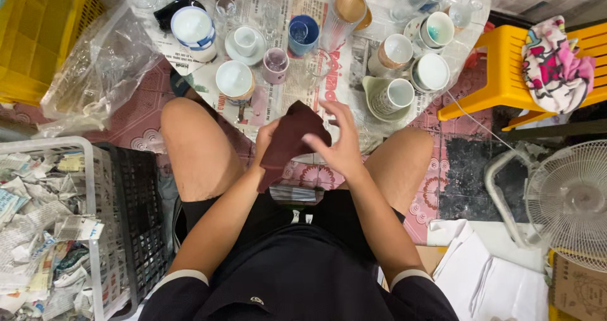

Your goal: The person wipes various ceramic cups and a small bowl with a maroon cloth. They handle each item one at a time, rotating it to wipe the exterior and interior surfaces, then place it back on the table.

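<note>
Item: dark maroon cloth [291, 141], centre of my view, held above the lap between both knees.

Left hand [265, 145]: closed on the cloth's left edge from behind, fingers mostly buried in the folds.

Right hand [339, 145]: at the cloth's 3 o'clock, fingers spread wide, palm against it; I cannot tell whether the thumb pinches the cloth.

Handling, as I judge it: light, soft, limp, no risk of breakage; it droops wherever unsupported. Best taken by a bunched edge or corner.

Surroundings: at 12 o'clock, cups and glasses on newspaper [329, 84], among them a white cup [234, 80] and a blue cup [303, 34]. At 2 o'clock, a yellow stool [499, 74] bearing a patterned rag [556, 65]. At 4 o'clock, a white fan [569, 201]. At 8 o'clock, a basket [95, 188] of crumpled paper.

Unclear: whether the cloth wraps anything; its lower end merges with the dark shorts. The fan is cut off.
</note>
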